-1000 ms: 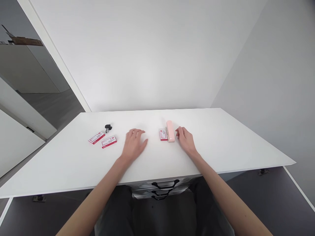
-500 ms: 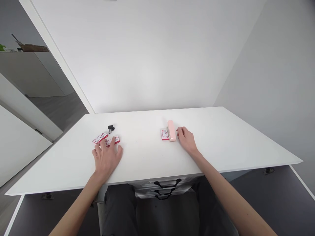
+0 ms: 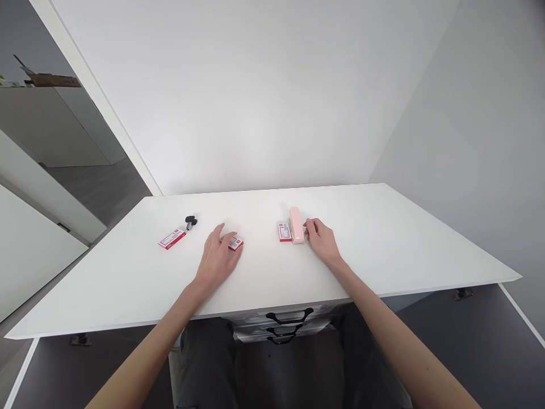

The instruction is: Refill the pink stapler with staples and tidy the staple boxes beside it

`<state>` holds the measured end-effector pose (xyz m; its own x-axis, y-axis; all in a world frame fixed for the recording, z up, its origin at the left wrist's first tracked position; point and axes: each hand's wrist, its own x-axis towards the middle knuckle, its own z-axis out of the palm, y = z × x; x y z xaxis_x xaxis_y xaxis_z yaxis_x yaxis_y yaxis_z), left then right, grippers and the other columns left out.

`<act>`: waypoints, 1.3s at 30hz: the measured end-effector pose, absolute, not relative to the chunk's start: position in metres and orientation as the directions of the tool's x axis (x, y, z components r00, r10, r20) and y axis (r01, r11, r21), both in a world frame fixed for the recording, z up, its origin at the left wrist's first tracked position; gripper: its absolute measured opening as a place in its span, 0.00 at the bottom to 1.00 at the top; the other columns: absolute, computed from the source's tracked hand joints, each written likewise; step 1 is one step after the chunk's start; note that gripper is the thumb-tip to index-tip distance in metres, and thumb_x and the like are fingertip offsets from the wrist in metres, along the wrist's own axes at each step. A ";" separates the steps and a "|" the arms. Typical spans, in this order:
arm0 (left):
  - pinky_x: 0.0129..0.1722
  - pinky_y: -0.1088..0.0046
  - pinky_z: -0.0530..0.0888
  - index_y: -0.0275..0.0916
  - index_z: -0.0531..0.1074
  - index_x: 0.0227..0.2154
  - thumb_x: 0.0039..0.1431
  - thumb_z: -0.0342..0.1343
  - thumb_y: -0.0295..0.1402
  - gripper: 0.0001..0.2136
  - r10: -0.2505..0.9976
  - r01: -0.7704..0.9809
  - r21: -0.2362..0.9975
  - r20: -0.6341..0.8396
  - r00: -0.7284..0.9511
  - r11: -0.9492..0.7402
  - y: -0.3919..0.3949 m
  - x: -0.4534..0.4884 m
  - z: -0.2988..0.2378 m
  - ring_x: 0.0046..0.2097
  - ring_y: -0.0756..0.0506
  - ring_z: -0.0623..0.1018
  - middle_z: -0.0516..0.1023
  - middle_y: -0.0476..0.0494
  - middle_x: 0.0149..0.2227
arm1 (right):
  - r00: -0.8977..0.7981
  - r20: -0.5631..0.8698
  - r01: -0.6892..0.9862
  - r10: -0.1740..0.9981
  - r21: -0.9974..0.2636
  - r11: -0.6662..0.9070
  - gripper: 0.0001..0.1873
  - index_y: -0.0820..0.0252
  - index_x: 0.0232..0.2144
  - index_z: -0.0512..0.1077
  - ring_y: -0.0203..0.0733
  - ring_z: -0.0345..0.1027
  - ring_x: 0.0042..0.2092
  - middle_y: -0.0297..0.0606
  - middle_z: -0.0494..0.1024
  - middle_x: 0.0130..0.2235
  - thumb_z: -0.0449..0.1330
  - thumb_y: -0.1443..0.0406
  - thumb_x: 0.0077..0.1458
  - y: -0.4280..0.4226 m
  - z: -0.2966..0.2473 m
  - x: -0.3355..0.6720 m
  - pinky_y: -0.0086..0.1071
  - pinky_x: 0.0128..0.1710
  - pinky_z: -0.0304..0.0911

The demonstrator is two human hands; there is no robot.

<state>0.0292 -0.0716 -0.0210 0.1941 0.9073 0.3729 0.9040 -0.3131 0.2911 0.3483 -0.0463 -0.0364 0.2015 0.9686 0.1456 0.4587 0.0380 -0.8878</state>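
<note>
My left hand [image 3: 217,258] lies on the white table [image 3: 383,250] with its fingers closed over a small red-and-white staple box [image 3: 235,243], which peeks out at the fingertips. My right hand [image 3: 321,238] rests beside a pink stapler [image 3: 296,225], its curled fingertips touching the stapler's right side. A second staple box [image 3: 283,232] lies against the stapler's left side. A third staple box [image 3: 171,239] sits further left, with a small black staple remover [image 3: 190,221] just behind it.
The table backs onto a white wall and ends in an edge close to my body. Under the front edge stands a drawer unit with black handles [image 3: 289,315]. A doorway and floor open to the left.
My left hand reached left to the two boxes, took hold of one and slid it rightward to the table's middle. My right hand stayed at the stapler.
</note>
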 end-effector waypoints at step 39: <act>0.68 0.53 0.63 0.46 0.57 0.68 0.67 0.56 0.48 0.30 0.808 0.584 0.565 0.328 0.489 -0.583 -0.009 0.135 -0.026 0.70 0.36 0.62 0.63 0.38 0.70 | 0.185 0.152 0.486 0.971 -0.873 0.044 0.21 0.51 0.36 0.70 0.46 0.72 0.38 0.35 0.81 0.37 0.44 0.48 0.70 -0.038 -0.031 0.349 0.36 0.38 0.60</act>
<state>0.1347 -0.0088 -0.0259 0.4894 0.8080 0.3280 0.5837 -0.5830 0.5652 0.3495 -0.0383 -0.0312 0.1847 0.9710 0.1519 0.4862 0.0441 -0.8727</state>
